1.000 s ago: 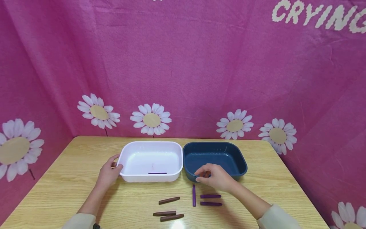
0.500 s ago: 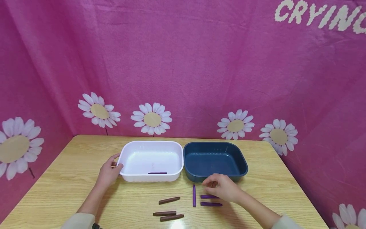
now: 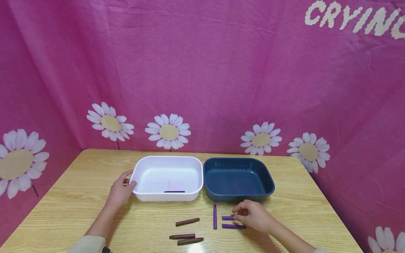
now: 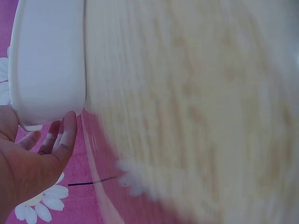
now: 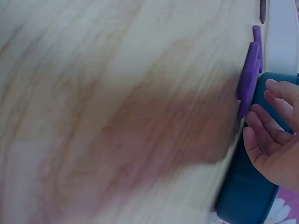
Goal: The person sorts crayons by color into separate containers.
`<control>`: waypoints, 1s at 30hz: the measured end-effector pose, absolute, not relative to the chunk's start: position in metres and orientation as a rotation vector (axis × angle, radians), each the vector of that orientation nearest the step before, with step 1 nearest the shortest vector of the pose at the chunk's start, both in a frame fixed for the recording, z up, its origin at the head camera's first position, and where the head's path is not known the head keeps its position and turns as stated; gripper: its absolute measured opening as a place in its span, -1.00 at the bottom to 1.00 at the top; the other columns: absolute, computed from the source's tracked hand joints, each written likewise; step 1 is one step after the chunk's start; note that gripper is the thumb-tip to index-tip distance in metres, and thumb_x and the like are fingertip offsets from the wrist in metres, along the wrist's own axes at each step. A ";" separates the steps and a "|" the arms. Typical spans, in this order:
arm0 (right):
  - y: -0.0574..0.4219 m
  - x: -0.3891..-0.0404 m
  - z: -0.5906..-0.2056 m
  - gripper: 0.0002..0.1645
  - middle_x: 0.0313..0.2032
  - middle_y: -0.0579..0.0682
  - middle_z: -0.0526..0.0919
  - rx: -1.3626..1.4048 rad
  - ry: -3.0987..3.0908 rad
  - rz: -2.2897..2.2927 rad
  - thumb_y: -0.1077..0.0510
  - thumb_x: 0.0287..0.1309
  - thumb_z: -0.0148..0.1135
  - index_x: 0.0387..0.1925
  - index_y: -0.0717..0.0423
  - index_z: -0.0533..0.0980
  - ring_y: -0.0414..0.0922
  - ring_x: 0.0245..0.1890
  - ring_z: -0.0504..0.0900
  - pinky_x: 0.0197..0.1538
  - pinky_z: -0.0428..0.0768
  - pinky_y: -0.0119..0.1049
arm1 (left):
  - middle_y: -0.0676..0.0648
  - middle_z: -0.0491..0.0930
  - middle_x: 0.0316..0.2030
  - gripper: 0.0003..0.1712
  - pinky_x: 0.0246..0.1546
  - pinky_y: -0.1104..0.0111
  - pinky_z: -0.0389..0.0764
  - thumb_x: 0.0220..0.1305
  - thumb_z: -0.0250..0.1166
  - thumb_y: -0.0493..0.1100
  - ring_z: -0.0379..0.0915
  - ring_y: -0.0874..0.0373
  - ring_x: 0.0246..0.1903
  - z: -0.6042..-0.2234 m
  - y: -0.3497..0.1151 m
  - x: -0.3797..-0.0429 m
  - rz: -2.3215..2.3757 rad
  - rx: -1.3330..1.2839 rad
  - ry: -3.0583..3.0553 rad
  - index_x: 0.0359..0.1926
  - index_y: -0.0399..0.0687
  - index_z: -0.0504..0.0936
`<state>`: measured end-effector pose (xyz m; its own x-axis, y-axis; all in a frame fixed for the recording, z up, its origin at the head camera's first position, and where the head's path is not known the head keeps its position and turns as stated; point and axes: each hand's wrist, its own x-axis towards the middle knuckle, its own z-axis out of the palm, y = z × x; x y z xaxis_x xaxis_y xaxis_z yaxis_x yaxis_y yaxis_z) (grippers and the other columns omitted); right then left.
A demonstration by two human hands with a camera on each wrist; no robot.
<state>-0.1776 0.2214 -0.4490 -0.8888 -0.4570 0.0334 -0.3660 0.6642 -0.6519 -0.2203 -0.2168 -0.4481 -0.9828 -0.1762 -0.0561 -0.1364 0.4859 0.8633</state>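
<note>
My left hand (image 3: 121,191) grips the left end of a white plastic tub (image 3: 164,197), thumb at the rim and fingers against the outer wall (image 4: 51,60). Inside that tub lies a dark purple crayon (image 3: 174,192). My right hand (image 3: 254,216) is low over the table in front of a dark blue tub (image 3: 240,197), thumb and forefinger apart. It partly hides the right end of a purple crayon (image 3: 227,218). Just below is a second purple crayon (image 3: 233,226), and a third purple crayon (image 3: 215,217) stands lengthwise to their left. In the right wrist view the fingertips are close to the crayons (image 5: 250,70).
Several brown-toned pieces show as three brown crayons (image 3: 187,222) left of the purple ones, nearer the front. The two tubs stand side by side on the wooden table (image 3: 79,182). Behind hangs a pink cloth (image 3: 202,77) with daisies.
My right hand has moved from over the blue tub's front rim, toward me and to the right, down to the purple crayons. The left hand stays on the white tub.
</note>
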 end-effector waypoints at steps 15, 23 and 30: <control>0.220 -0.175 -0.457 -0.90 -0.46 -0.18 0.49 -0.677 2.806 -0.929 0.17 -0.01 0.34 -0.37 0.05 0.64 -0.42 -0.50 0.34 -0.47 0.39 -0.53 | -0.44 0.40 -0.02 -0.37 -0.33 0.34 0.68 0.28 0.02 -0.24 0.45 -0.15 -0.11 -0.448 -0.217 -0.221 -1.532 0.278 -2.681 0.35 -0.28 0.16; 0.219 -0.176 -0.460 -0.92 -0.45 -0.19 0.47 -0.710 2.839 -0.848 0.18 0.00 0.33 -0.38 -0.02 0.64 -0.39 -0.45 0.35 -0.43 0.41 -0.51 | -0.43 0.40 -0.03 -0.37 -0.33 0.33 0.69 0.28 0.03 -0.25 0.46 -0.13 -0.12 -0.448 -0.217 -0.222 -1.551 0.280 -2.675 0.35 -0.28 0.15; 0.218 -0.175 -0.459 -0.94 -0.46 -0.21 0.47 -0.742 2.851 -0.815 0.17 0.02 0.32 -0.39 -0.01 0.65 -0.39 -0.45 0.36 -0.43 0.41 -0.51 | -0.42 0.39 -0.02 -0.37 -0.35 0.34 0.69 0.28 0.03 -0.25 0.46 -0.10 -0.15 -0.448 -0.216 -0.222 -1.551 0.303 -2.679 0.36 -0.26 0.15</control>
